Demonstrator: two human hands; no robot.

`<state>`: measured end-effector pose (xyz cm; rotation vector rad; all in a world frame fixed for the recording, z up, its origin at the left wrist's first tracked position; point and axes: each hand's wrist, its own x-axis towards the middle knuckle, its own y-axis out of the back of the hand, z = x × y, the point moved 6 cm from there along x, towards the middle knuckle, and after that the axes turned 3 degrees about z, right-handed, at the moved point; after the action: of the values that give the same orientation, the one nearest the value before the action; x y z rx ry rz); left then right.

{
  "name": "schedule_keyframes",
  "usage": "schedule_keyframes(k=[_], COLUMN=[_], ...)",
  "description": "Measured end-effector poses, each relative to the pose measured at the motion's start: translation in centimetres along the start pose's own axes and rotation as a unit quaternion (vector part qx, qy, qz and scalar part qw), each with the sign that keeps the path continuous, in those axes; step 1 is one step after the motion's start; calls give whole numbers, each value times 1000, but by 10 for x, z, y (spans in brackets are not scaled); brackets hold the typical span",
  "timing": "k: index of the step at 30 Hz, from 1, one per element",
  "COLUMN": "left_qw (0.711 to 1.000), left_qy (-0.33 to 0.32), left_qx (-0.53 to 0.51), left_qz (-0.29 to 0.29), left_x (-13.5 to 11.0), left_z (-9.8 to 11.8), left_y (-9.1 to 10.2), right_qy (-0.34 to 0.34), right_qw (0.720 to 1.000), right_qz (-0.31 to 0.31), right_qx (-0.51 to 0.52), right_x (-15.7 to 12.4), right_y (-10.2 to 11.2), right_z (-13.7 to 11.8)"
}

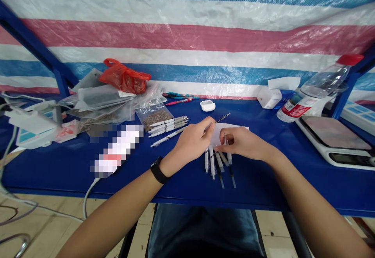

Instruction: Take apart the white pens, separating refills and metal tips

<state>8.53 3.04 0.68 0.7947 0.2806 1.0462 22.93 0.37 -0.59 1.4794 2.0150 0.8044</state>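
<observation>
My left hand [195,140], with a black band on the wrist, is closed in a pinch on a thin dark-tipped pen refill [222,118] that points up and to the right. My right hand [241,142] is closed on a white pen part [229,157]. Under both hands lie several pen parts and refills [215,166] fanned out on the blue table [187,180]. A sheet of white paper [218,132] lies just behind my fingers. To the left, a row of finished white pens [166,126] rests on the table.
Clear bags [154,115] and a red plastic bag [124,78] are piled at the back left. A white cap [208,105], coloured pens [178,99], a tissue box [269,97] and a tilted water bottle [316,88] stand behind. A scale [336,140] sits at the right.
</observation>
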Motion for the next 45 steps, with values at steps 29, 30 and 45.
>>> schedule_keyframes(k=[29,30,45], left_qw=[994,993,999], left_qy=[-43,-47,-29], left_qx=[-100,-104,19], left_qz=[-32,-30,-12], left_x=[-3,-3,0], left_z=[7,7,1], left_y=[-4,-4,-4], right_qy=[-76,-80,-49], right_qw=[824,826,838], right_qz=[329,316,336], right_qx=[456,460,427], right_x=[-4,-4,-10], right_y=[43,42,56], right_z=[24,24,25])
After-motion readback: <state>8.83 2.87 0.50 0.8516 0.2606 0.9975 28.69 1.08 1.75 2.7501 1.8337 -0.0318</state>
